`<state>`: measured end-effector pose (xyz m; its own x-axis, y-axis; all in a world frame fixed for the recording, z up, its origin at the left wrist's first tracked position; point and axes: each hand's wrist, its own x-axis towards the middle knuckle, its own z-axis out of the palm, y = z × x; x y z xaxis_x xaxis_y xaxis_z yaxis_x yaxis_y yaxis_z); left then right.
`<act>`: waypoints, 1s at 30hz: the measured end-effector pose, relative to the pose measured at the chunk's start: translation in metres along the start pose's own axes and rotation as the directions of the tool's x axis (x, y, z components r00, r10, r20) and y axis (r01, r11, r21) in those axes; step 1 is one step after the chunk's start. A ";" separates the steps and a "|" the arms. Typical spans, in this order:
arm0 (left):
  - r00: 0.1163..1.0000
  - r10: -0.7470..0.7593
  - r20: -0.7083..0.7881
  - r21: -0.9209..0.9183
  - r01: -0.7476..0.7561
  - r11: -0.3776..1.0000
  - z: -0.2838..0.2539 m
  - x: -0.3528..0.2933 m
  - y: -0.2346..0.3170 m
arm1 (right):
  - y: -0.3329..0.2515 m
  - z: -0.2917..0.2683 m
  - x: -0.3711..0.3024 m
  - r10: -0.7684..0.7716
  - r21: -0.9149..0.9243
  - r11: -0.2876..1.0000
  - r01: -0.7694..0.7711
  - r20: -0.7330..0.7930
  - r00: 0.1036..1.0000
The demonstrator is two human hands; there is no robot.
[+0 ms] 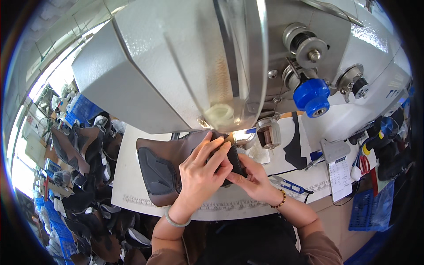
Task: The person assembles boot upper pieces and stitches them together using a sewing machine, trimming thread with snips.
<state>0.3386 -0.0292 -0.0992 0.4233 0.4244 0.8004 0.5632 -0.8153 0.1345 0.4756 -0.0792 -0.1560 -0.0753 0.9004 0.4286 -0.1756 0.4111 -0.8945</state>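
Observation:
A brown shoe upper [165, 152] with a dark grey padded panel [157, 170] lies on the white sewing table [132, 198], under the head of a large grey sewing machine [176, 62]. My left hand [201, 170] rests on top of it, fingers spread and pressing the black part [235, 162] near the needle. My right hand [254, 179] pinches the same black part from the right side. A lit spot shows at the needle area [240, 134].
Blue thread snips [289, 185] lie just right of my right hand. A black cut piece [296, 148], a clipboard with paper [338, 172], red scissors [364, 163] and a blue crate [369, 210] are at right. Many shoe uppers [84, 154] pile at left.

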 end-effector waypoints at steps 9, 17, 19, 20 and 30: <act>1.000 0.005 0.013 0.003 -0.005 1.000 0.001 0.003 -0.002 | 0.007 0.002 0.005 -0.029 0.048 0.998 0.030 -0.026 0.999; 0.998 -0.060 0.017 -0.052 0.061 0.997 0.003 0.010 -0.006 | -0.001 0.005 0.009 0.065 0.118 0.991 -0.055 -0.080 0.995; 0.996 -0.084 0.016 -0.073 0.085 0.994 0.000 0.011 -0.005 | -0.004 0.005 0.010 0.118 0.124 0.987 -0.104 -0.112 0.987; 0.983 -0.165 0.078 -0.112 0.173 0.979 -0.004 0.010 -0.005 | -0.005 0.004 0.010 0.108 0.135 0.986 -0.093 -0.103 0.989; 0.895 0.171 0.412 -0.187 -0.101 0.977 -0.038 0.046 -0.054 | -0.005 -0.008 0.014 0.142 -0.049 0.989 -0.140 0.052 0.988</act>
<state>0.3001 0.0192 -0.0474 0.7673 0.4027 0.4991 0.3753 -0.9131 0.1597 0.4832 -0.0671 -0.1463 -0.1509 0.9410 0.3031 -0.1155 0.2877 -0.9507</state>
